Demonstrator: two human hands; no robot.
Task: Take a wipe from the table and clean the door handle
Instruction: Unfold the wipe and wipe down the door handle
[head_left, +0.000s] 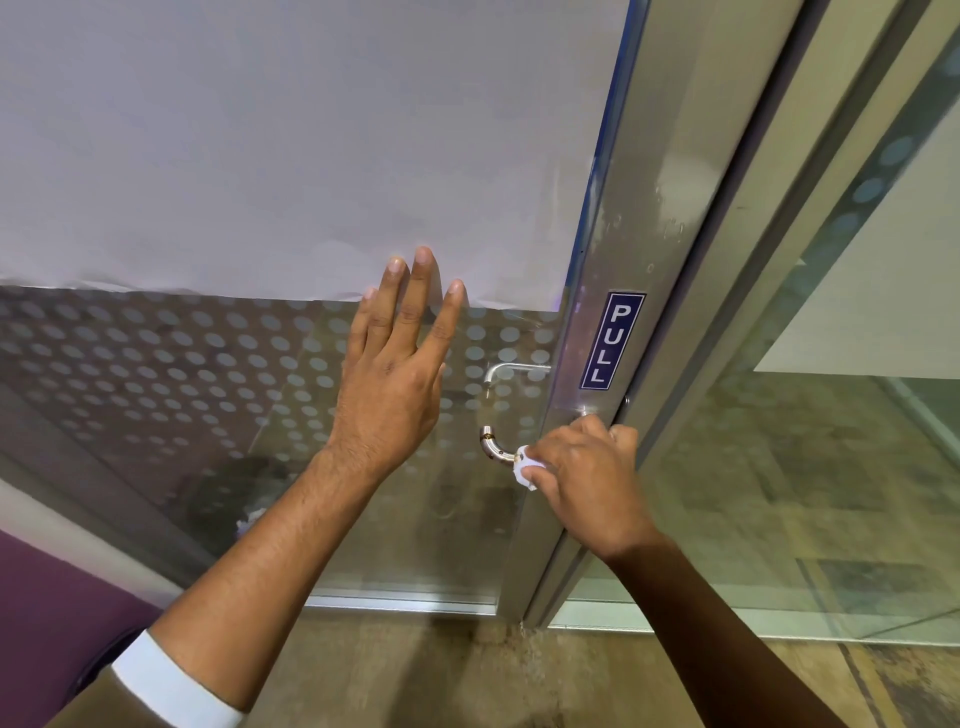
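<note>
Right hand (584, 470) closed around wipe (523, 467), wrapped on handle (493, 441); bare curved end sticking out leftward. Left hand (397, 374) open, flat on door glass (208, 389), holding nothing. Beyond, PULL sign (613, 340).

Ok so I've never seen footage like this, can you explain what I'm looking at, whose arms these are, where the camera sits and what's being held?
There is no machine here. A person wears a wide-angle camera on their head, looking forward and down, so both arms reach in from the bottom of the picture. The left hand lies flat, fingers spread, against the glass door with frosted dots, apparently to steady it. The right hand grips a small crumpled white wipe wrapped around the curved silver metal door handle, seemingly cleaning it. Above, on the brushed metal door frame, sits a blue sticker reading PULL. White paper covers the upper glass. The table the wipe came from is not in view.
</note>
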